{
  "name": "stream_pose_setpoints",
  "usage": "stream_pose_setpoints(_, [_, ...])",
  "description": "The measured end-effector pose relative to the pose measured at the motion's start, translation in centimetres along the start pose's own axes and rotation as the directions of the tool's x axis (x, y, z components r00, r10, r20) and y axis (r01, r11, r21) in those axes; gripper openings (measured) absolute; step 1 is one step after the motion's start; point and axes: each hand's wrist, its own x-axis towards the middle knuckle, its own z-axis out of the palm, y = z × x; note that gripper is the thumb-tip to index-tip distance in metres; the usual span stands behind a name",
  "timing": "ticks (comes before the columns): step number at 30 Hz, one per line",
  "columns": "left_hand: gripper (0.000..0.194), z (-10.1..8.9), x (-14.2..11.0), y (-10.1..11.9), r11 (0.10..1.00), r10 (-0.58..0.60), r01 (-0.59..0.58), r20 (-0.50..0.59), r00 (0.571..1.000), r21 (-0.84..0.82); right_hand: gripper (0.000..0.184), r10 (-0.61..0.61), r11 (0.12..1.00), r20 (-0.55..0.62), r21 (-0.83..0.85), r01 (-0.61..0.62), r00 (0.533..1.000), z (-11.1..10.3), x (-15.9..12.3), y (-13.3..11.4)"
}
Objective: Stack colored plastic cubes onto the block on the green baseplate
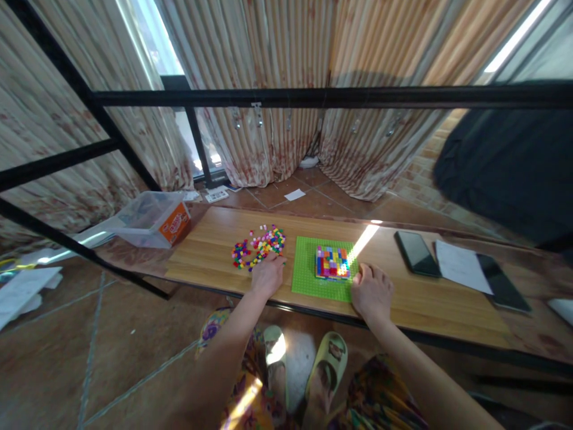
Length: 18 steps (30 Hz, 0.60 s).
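A green baseplate (pixel 308 276) lies on the low wooden table (pixel 447 298), and a block of small multicoloured bricks (pixel 332 262) stands on it. Left of the plate lies a loose pile of small coloured bricks (pixel 259 243). My left hand (pixel 267 274) rests at the near edge of that pile, fingers curled down onto the bricks; what it grips is hidden. My right hand (pixel 371 290) sits on the table at the plate's right edge, fingers bent and touching the plate's rim.
A clear plastic box (pixel 150 218) with an orange label stands at the table's left end. Two dark phones (pixel 416 252) (pixel 501 282) and a white sheet (pixel 461 266) lie to the right. Black frame bars cross overhead. My feet in sandals are below the table edge.
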Motion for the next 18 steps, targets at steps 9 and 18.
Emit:
stream_pose_setpoints(9, [0.021, 0.8, -0.4, -0.1, 0.983, 0.019, -0.053, -0.186, 0.982, -0.176, 0.033, -0.003, 1.000, -0.008, 0.008, 0.003, 1.000, 0.0, 0.0, 0.0])
stream_pose_setpoints(18, [0.017, 0.8, 0.2, 4.0, 0.845, -0.005, -0.114, -0.221, 0.975, -0.523, 0.032, 0.005, 1.000, -0.023, 0.017, -0.004, 1.000, 0.0, 0.1, -0.2])
